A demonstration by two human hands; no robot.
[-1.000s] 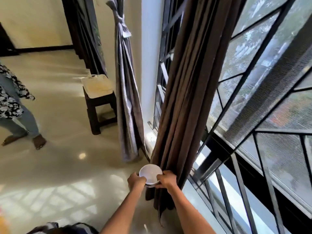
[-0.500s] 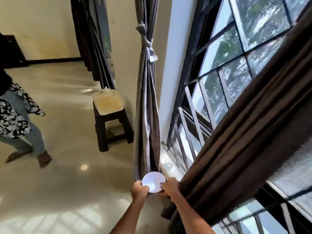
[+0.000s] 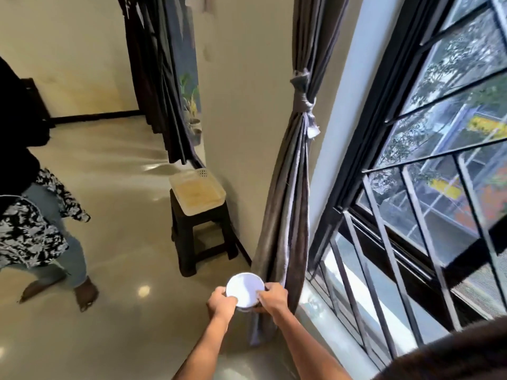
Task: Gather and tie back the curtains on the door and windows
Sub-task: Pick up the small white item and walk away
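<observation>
Gripping a white disc (image 3: pixel 245 293) by its rim, the left hand (image 3: pixel 220 301) and right hand (image 3: pixel 271 297) both have their fingers curled on its edge; it may be a lid or a bowl, the view is too poor to say. Just beyond the right hand hangs the grey curtain (image 3: pixel 290 201), its long axis running top to bottom beside the window (image 3: pixel 439 160), already bunched and held by a knot (image 3: pixel 301 97) high up. The brown curtain (image 3: pixel 452 355) shows only as a corner at lower right, behind and to the right of the hands, so the right hand is the nearer. Dark curtains (image 3: pixel 162 91) hang well apart, ahead to the left. A stool (image 3: pixel 200 237) bearing a tray (image 3: pixel 197 196) stands between, and a person (image 3: pixel 33 215) is at far left. With both hands occupied, the disc probably has to be set down first.
</observation>
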